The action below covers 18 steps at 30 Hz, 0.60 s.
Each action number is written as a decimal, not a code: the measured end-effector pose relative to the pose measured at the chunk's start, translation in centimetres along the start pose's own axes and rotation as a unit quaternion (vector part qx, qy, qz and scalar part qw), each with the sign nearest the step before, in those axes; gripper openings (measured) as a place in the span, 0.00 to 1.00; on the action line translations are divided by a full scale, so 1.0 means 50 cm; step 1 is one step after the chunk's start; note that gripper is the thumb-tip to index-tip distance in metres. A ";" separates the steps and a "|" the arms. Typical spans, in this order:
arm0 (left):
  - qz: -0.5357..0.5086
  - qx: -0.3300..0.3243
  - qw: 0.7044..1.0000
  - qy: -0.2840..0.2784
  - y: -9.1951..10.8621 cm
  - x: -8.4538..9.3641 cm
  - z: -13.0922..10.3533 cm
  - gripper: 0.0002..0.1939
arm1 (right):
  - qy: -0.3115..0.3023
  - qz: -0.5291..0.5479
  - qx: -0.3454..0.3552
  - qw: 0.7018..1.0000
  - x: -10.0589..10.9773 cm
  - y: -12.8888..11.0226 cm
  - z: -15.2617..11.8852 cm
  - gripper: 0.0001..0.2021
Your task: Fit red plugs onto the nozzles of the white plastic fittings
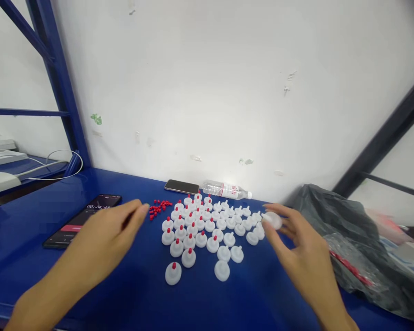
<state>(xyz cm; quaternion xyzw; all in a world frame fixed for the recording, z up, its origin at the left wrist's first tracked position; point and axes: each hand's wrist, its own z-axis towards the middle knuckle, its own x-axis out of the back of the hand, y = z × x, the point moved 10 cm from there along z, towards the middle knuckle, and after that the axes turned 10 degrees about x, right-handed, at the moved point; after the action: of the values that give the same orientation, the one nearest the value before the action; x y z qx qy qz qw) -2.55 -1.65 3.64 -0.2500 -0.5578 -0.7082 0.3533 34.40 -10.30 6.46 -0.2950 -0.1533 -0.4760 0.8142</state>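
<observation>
Blue bench [134,289] bearing capped lids [173,274].

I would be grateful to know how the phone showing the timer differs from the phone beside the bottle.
The timer phone has its screen lit with running digits and a pink bar, while the dark-screened phone shows a blank display. The timer phone lies at the left, near the left hand; the dark-screened phone lies by the wall, next to the bottle. Both lie face up on the blue table.
</observation>
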 end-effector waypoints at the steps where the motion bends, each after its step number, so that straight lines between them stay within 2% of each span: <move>1: 0.072 0.002 0.996 -0.042 -0.004 -0.035 0.005 0.21 | -0.027 0.009 -0.021 0.999 -0.009 0.014 -0.003 0.12; 4: 0.173 0.003 0.979 -0.112 -0.019 -0.116 0.012 0.16 | -0.179 0.012 -0.078 0.981 -0.064 0.052 -0.030 0.13; 6: 0.199 -0.008 0.972 -0.127 -0.026 -0.147 0.015 0.12 | -0.274 0.012 -0.101 0.956 -0.094 0.074 -0.057 0.14; 8: 0.205 -0.024 0.970 -0.131 -0.029 -0.160 0.017 0.11 | -0.321 0.021 -0.103 0.941 -0.107 0.087 -0.074 0.13; 10: 0.192 -0.038 0.973 -0.125 -0.029 -0.159 0.018 0.12 | -0.336 0.033 -0.101 0.936 -0.111 0.096 -0.082 0.12; 14: 0.179 -0.041 0.980 -0.073 -0.024 -0.125 0.021 0.18 | -0.332 0.039 -0.104 0.937 -0.110 0.113 -0.085 0.11; 18: 0.158 -0.061 0.985 -0.031 0.006 -0.089 0.005 0.18 | -0.334 0.019 -0.106 0.937 -0.117 0.130 -0.086 0.10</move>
<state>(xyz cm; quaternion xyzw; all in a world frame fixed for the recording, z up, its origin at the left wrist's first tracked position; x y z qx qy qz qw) 0.45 -0.48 0.52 -0.3777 -0.4777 -0.6680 0.4278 36.96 -6.57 -2.15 -0.5242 -0.3593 -0.3483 0.6891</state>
